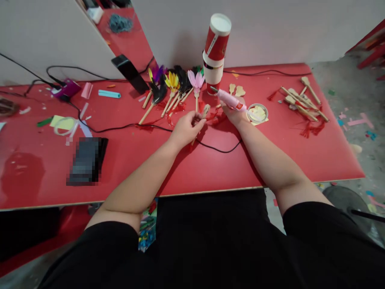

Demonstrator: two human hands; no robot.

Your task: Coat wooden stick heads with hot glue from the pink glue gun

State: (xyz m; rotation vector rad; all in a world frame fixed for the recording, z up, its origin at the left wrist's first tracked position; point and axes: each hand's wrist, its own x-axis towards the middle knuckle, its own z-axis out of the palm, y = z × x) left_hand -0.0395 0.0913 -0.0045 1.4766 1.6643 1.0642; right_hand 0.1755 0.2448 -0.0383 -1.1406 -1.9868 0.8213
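My left hand (190, 127) is closed round a slim wooden stick (206, 109) whose flat, wider end shows above the fingers. A red tassel (217, 117) lies between my two hands. Above my right hand (233, 114) is a pink glue gun (231, 100), its nozzle tilted up and away and a clear glue stick at its back. The right fingers appear wrapped about its handle, mostly hidden under the barrel. Just beyond my left hand lies a stick topped with pink feathers (196, 81). Yellow (172, 81) and black feathered sticks (158, 94) lie beside it.
Stacked paper cups (218, 44) stand by the wall. Right of my hand are a round tin (258, 113), small wooden pieces (240, 91) and tasselled sticks (302, 102). A black cable (126, 127) crosses the red table (210, 172). Leftward are a dark blurred object (86, 160) and a power strip (66, 88).
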